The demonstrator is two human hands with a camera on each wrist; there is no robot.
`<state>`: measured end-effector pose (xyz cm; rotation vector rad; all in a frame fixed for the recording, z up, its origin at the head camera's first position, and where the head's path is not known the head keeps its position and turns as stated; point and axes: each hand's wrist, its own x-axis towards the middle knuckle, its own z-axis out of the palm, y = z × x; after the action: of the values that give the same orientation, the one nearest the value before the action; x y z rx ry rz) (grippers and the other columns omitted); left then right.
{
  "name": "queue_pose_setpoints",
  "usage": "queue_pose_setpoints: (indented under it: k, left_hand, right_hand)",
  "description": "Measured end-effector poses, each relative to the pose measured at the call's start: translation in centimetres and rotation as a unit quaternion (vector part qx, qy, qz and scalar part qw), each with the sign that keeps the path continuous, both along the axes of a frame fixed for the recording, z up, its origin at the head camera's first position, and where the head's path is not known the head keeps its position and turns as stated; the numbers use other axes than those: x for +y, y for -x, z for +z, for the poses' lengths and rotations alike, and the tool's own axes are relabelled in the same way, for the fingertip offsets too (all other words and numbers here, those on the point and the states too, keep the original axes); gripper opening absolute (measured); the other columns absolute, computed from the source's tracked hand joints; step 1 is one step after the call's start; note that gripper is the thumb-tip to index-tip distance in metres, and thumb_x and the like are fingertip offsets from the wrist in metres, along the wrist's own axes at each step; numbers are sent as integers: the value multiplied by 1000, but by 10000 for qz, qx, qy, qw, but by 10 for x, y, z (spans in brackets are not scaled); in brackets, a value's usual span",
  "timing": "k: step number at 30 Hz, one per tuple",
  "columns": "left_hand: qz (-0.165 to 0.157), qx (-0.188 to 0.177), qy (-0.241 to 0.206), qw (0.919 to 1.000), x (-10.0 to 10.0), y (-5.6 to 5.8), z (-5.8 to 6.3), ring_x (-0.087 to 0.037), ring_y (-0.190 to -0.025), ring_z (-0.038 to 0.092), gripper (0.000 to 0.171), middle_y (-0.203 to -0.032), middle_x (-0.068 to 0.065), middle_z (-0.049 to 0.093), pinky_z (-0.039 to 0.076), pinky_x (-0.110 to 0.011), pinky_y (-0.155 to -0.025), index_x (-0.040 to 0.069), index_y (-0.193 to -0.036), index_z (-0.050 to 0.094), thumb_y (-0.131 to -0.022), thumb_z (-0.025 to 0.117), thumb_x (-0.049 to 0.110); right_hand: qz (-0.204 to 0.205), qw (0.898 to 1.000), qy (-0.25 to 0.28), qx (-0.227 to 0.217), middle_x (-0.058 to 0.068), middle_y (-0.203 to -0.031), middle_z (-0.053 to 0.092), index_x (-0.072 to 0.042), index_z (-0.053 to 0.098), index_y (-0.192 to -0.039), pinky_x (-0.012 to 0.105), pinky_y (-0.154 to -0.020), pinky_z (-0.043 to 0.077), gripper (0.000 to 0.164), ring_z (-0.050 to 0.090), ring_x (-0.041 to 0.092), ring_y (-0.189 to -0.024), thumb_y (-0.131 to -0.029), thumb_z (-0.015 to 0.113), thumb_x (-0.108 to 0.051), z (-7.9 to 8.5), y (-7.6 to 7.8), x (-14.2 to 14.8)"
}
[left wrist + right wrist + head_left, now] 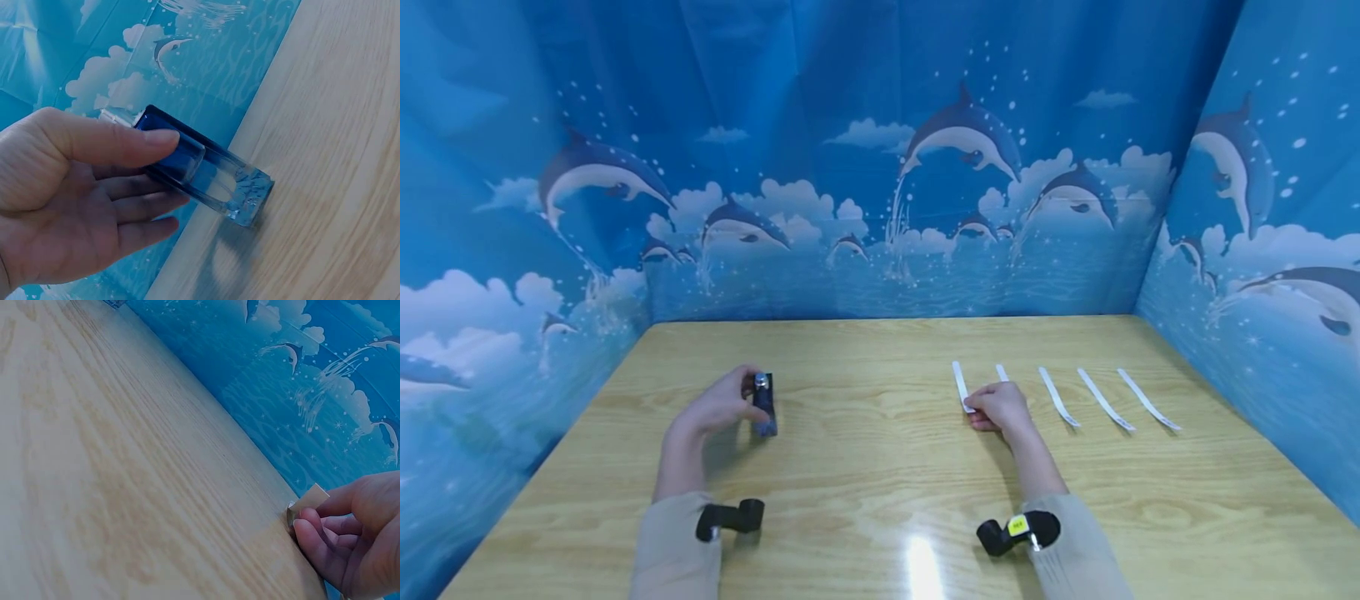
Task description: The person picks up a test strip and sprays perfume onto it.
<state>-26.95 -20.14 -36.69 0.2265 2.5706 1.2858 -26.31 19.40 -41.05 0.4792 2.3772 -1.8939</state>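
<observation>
My left hand (718, 407) grips a blue glass perfume bottle (763, 408) with a silver sprayer top. In the left wrist view the thumb lies across the dark blue front of the bottle (181, 159), with fingers behind it. The thick clear base is close over the wood, beside its shadow. On the right, my right hand (1002, 408) pinches the near end of a narrow white paper strip (960, 383). A short end of this strip (311, 499) sticks out between thumb and finger in the right wrist view. A second strip (1002, 372) is partly hidden behind this hand.
Several more white strips (1058, 398) lie spaced in a row to the right, dark print at their near ends. The light wooden table (865, 467) backs onto a blue dolphin-print curtain (850, 167), which also hangs along both sides.
</observation>
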Motion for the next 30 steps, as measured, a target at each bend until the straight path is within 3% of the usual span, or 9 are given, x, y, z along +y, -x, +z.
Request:
queue_pose_setpoints:
  k: [10, 18, 23, 26, 30]
  left_hand:
    - [29, -196, 226, 9995, 0, -2, 5, -48, -130, 20, 83, -142, -33, 24, 17, -57, -105, -7, -139, 24, -74, 72, 6]
    - [-9, -267, 293, 9992, 2, -4, 5, -49, -131, 17, 92, -143, -35, 19, 16, -57, -105, -7, -144, 13, -75, 71, 6]
    - [125, -382, 359, 9985, 5, -4, 10, -48, -133, 11, 107, -147, -32, 10, 13, -60, -104, 3, -148, -3, -78, 74, 25]
    - [289, -179, 348, 9988, 5, -6, 18, -47, -134, 8, 114, -150, -27, 6, 11, -61, -104, 8, -148, -10, -77, 74, 39]
    - [689, 347, 275, 9966, 7, -11, 31, -44, -136, 7, 116, -153, -21, 2, 12, -61, -104, 13, -146, -17, -78, 67, 55]
  right_hand:
    - [4, 9999, -129, 67, 5, -59, 57, 18, 57, -101, 21, -48, 51, 23, 55, 8, -46, -82, 61, 5, 2, -1, -2]
    - [207, 9973, -701, 105, 6, -56, 57, 15, 59, -94, 23, -47, 51, 20, 56, 9, -44, -83, 62, -1, 4, -2, -1]
    - [356, 9941, -1019, 104, 7, -59, 58, 14, 59, -98, 25, -49, 52, 26, 57, 9, -47, -87, 62, -9, 7, -1, 7]
    - [342, 9938, -1052, 95, 8, -61, 59, 15, 59, -102, 26, -51, 53, 32, 58, 10, -48, -89, 61, -14, 9, 0, 13]
    - [309, 9962, -815, 82, 10, -66, 61, 16, 56, -106, 27, -53, 54, 35, 58, 11, -50, -90, 60, -15, 14, 1, 21]
